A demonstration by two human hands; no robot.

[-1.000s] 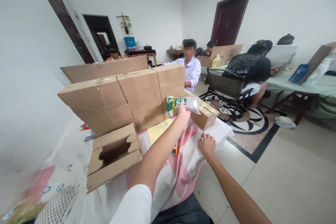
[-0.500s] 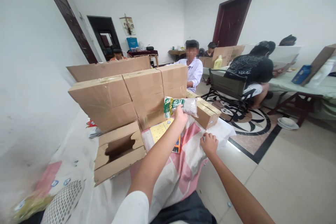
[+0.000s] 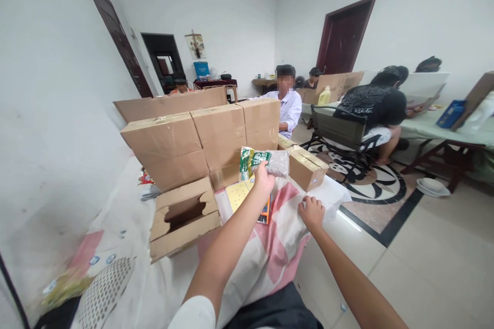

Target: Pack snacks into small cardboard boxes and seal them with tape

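Open carton sits on the table, left of the left hand holding a packet. Behind them, a wall of cartons. Right hand rests at the table's right edge, small box beyond it.

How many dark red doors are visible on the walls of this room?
2. One dark red door stands closed in the far right wall, behind the seated people. The other door is on the left wall, seen at a steep angle. Others may be out of view.
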